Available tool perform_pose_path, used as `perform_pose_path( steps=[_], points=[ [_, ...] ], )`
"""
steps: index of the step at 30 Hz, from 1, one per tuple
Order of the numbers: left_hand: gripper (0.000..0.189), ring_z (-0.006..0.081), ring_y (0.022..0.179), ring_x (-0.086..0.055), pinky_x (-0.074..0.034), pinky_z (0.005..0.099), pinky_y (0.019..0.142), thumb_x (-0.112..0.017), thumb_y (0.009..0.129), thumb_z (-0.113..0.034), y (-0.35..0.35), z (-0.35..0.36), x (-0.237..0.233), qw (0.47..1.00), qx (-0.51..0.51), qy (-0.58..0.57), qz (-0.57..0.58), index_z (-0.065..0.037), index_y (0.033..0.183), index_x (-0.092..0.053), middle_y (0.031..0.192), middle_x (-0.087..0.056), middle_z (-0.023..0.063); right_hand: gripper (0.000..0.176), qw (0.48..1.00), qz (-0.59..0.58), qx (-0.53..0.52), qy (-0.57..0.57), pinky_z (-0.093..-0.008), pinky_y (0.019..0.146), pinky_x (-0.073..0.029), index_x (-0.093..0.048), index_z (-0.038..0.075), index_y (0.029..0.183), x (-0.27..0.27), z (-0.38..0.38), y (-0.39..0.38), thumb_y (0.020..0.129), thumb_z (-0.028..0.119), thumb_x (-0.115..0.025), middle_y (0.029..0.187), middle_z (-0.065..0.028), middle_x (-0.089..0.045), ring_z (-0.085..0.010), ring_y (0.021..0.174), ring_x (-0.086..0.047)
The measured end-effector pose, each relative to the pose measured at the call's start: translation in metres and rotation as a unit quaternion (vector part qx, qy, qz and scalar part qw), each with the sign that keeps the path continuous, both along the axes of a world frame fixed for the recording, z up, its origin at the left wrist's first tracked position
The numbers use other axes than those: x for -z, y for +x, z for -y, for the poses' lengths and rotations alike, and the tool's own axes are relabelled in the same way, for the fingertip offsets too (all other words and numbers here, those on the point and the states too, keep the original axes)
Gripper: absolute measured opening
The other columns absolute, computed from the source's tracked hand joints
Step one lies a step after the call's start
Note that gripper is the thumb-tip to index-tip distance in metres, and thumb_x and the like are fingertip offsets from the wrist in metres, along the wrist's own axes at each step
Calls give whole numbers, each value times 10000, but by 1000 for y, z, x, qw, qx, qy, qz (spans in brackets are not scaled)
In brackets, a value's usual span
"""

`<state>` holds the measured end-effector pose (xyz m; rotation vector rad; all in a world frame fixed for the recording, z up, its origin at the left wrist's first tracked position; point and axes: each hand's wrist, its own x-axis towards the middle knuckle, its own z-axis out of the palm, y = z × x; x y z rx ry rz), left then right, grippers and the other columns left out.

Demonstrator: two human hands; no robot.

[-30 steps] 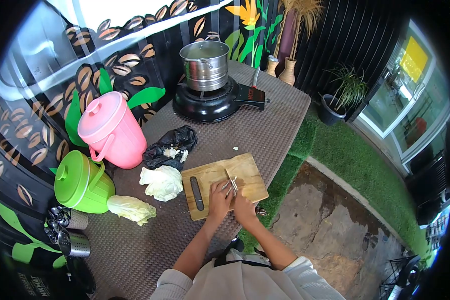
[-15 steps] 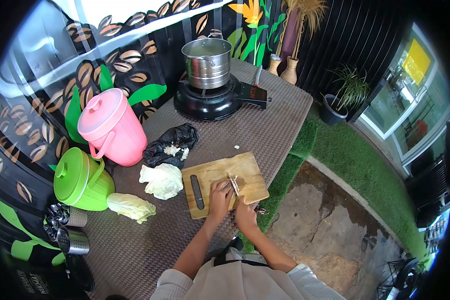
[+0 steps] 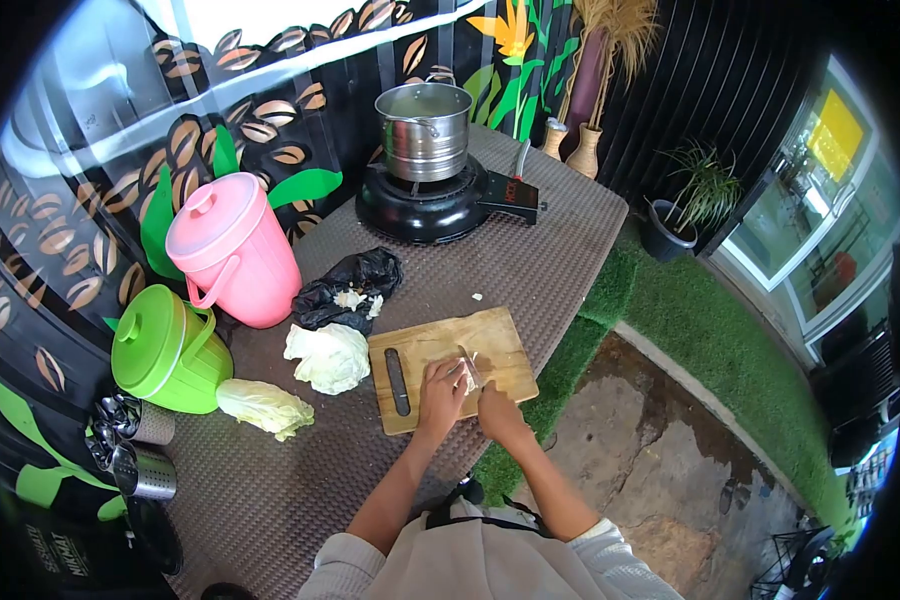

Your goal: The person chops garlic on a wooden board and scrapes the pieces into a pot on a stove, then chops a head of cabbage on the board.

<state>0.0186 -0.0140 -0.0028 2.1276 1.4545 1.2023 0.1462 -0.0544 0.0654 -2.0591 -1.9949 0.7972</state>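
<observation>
A wooden cutting board (image 3: pixel 430 345) lies near the table's right edge. On it my left hand (image 3: pixel 442 392) has its fingers bent over a small pale piece of food (image 3: pixel 470 378), pressing it to the board. My right hand (image 3: pixel 500 414) is closed around the handle of a knife (image 3: pixel 468 362), whose blade lies beside my left fingertips. Left of the board sit a pale cabbage (image 3: pixel 328 358), a longer leafy cabbage (image 3: pixel 265 408) and a black plastic bag (image 3: pixel 355 285) with pale scraps on it.
A metal pot (image 3: pixel 424 135) stands on a black portable stove (image 3: pixel 420 205) at the back. Pink (image 3: pixel 235 250) and green (image 3: pixel 170 350) lidded jugs and a perforated metal cup (image 3: pixel 145 470) line the left side. A potted plant (image 3: pixel 670 230) stands beyond the table.
The knife blade now shows more clearly, and my right hand has shifted slightly to the right with it. The whole view has shifted a little.
</observation>
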Motion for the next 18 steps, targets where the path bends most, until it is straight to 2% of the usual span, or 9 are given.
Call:
perform_pose_path(
  steps=[6,10,18],
  points=[
    [257,305,1109,-517,-413,397,972,-615,855,-95,0,1,-5,1000,1,-15,10,49,1060,-670,1120,-636,149,223,994,25,62,91,-541,734,-526,-384,-37,1067,39,24,-16,891,71,-469,873,-315,-623,-474,889,-633],
    [248,308,1103,-519,-421,400,963,-616,847,-72,-1,0,-4,1000,6,0,4,54,1055,-667,1121,-634,156,252,996,28,78,39,-533,722,-536,-376,-26,1093,38,19,-19,880,53,-485,866,-301,-632,-453,867,-647],
    [255,323,1098,-518,-428,408,954,-623,851,-89,-1,0,-4,1000,7,16,3,41,1066,-669,1100,-639,158,237,997,42,-39,47,-508,717,-539,-460,-67,1027,13,-22,2,842,53,-548,892,-310,-637,-451,851,-653]
  ],
)
